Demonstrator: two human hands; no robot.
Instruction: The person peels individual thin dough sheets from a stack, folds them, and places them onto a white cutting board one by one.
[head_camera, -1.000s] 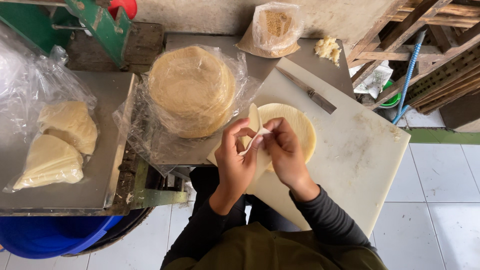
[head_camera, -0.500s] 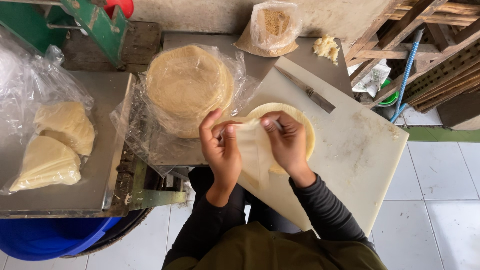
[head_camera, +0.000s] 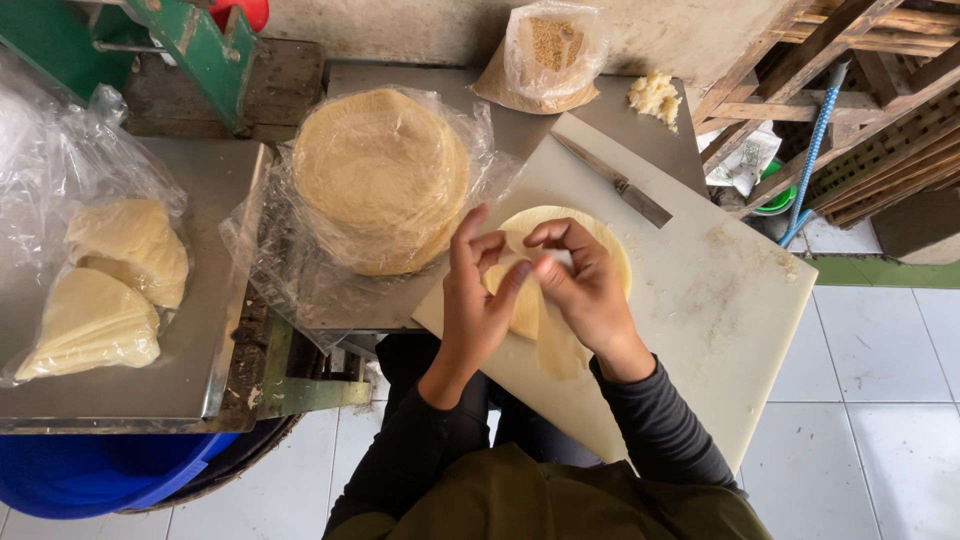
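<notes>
My left hand (head_camera: 478, 300) and my right hand (head_camera: 585, 290) are together over a white cutting board (head_camera: 720, 300). Both pinch one thin, pale yellow round wrapper (head_camera: 545, 335) that hangs folded between them. Under the hands lies a small stack of the same round wrappers (head_camera: 608, 240), partly hidden by my fingers. A taller stack of round wrappers (head_camera: 380, 175) sits on clear plastic to the left of the board.
A knife (head_camera: 625, 190) lies on the board's far edge. Behind it are a bag of brown crumbs (head_camera: 550, 50) and a lump of pale filling (head_camera: 655, 95). Folded wrappers in plastic (head_camera: 100, 290) rest on a metal tray at left. A blue tub (head_camera: 90, 475) stands below.
The hands lifted one wrapper off the small stack, spread it between them, then brought it closer together so that it now hangs folded between the fingers.
</notes>
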